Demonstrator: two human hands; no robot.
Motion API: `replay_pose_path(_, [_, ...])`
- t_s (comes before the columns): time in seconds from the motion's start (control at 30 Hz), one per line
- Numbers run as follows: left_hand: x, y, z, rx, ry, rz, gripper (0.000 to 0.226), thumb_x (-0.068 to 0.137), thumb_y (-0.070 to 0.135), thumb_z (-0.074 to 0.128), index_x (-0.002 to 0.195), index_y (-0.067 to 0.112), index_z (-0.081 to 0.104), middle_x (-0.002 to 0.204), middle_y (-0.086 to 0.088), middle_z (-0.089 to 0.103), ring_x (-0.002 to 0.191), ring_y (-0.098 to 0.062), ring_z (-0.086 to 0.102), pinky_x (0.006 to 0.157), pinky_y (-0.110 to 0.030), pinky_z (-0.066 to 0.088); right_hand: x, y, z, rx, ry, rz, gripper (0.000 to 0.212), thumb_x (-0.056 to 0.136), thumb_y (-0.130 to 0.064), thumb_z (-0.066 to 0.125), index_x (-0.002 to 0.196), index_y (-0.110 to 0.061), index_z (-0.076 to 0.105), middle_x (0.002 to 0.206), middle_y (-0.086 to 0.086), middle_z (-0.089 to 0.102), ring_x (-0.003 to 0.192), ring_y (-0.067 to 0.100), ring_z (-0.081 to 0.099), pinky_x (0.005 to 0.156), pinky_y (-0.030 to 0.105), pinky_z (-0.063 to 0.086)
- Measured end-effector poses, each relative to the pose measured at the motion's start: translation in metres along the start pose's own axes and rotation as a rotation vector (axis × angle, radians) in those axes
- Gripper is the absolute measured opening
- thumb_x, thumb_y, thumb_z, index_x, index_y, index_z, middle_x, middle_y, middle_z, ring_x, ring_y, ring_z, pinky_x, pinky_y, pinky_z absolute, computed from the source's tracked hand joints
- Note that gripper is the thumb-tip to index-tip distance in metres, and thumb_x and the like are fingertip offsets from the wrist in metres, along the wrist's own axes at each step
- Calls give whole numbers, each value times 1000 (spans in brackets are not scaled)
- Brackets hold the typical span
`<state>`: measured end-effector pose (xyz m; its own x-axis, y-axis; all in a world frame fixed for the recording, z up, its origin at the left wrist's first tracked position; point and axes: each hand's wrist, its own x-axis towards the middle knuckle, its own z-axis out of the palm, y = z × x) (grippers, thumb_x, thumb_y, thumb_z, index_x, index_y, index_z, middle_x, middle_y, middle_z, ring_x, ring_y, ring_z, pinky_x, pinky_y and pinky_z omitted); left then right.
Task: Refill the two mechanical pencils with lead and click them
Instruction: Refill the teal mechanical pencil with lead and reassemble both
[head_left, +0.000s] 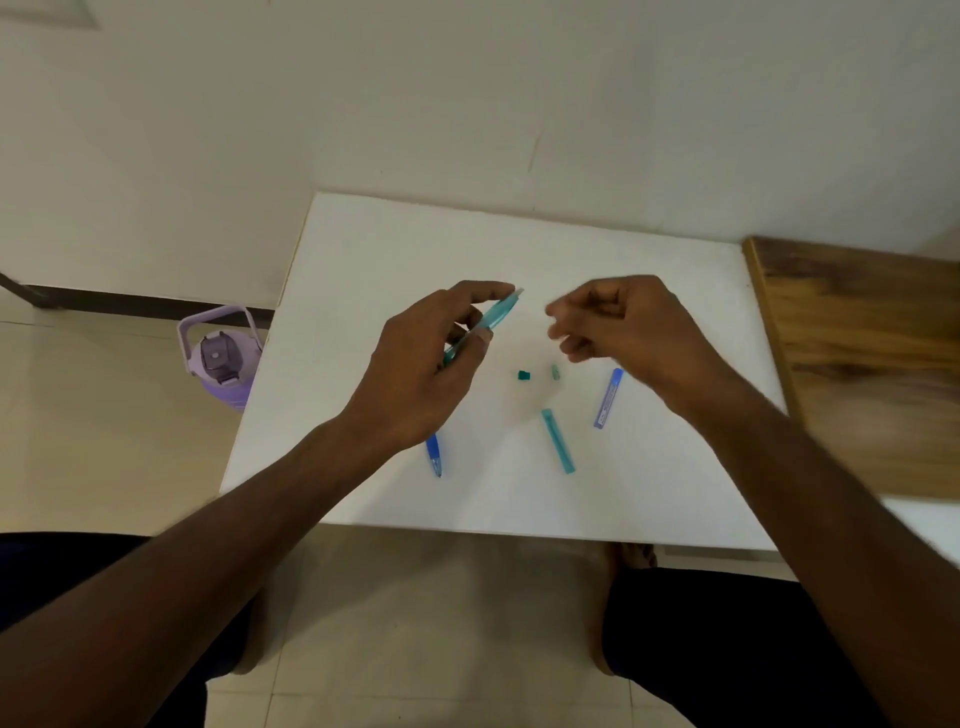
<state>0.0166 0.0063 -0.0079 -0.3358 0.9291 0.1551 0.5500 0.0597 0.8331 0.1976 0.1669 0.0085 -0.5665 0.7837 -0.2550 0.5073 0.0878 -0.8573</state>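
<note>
Holding the teal mechanical pencil (480, 325) above the white table (363, 249), the left hand (421, 364) is gripping its barrel between thumb and fingers, long axis running from near-left up to far-right, its open top end pointing at the right hand (623, 322). That hand is hovering just right of the open end, fingertips pinched together; whether a lead is between them I cannot tell, as it is blurred. Judging by this, the lead is about to be fed leftward into the barrel, so the right hand is the nearer one. Lying on the table are the blue mechanical pencil (434, 457), partly under the left wrist, a teal lead case (558, 440), a blue lead case (608, 399), a dark teal cap (523, 374) and a pale small piece (555, 371).
</note>
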Motion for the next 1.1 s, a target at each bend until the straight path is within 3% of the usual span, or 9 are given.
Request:
replay_pose_path(0.07, [0,-1,1,-86,5,-107,34,108,24,55,138,37,62,100,16,65,87,-1,63,71,-6,45,3,13,5,-488,116,-92,3,91,-22,80,92,-19,80,73,-9,75,70,8,71,76,11,56])
replay_pose_path(0.1, [0,-1,2,-116,12,-142,32,109,28,52,137,38,62,101,15,68,85,-3,64,72,-8,46,4,20,10,-627,106,-106,8,90,-26,81,94,-19,79,74,-9,72,71,8,68,80,16,56])
replay_pose_path(0.2, [1,0,4,-162,55,-211,27,109,35,51,133,34,64,101,11,73,81,-5,67,71,-15,52,7,34,25,-694,70,-61,20,89,-35,83,99,-19,76,80,-4,73,75,12,68,84,28,58])
replay_pose_path(0.4, [2,-6,7,-276,90,-294,16,106,32,59,120,32,67,95,11,76,86,-4,73,69,-16,60,12,41,35,-781,82,-98,10,96,-23,75,102,-16,77,93,1,73,84,18,71,83,30,60])
replay_pose_path(0.5, [3,-10,9,-306,82,-311,11,104,32,63,113,34,68,92,12,78,87,-4,75,70,-15,61,12,28,35,-466,118,-82,12,96,-28,76,102,-19,81,84,-9,77,76,9,73,78,16,54])
replay_pose_path(0.6, [2,-11,11,-316,59,-309,9,102,31,67,110,34,69,91,13,78,84,-2,76,66,-12,58,6,3,37,179,134,-53,11,95,-23,78,104,-19,82,92,-1,82,86,16,79,83,28,63])
replay_pose_path(0.67, [2,-11,12,-306,42,-304,9,101,30,69,110,32,70,91,15,78,82,0,76,65,-12,57,2,-7,38,380,129,-92,11,95,-18,78,106,-16,81,97,5,82,92,23,79,85,34,65])
replay_pose_path(1.1, [2,-10,17,-225,20,-288,19,98,32,72,114,23,75,94,12,78,84,-3,76,72,-21,64,-7,-8,37,380,79,-133,10,95,-15,78,104,-13,80,97,7,82,89,25,79,87,38,65])
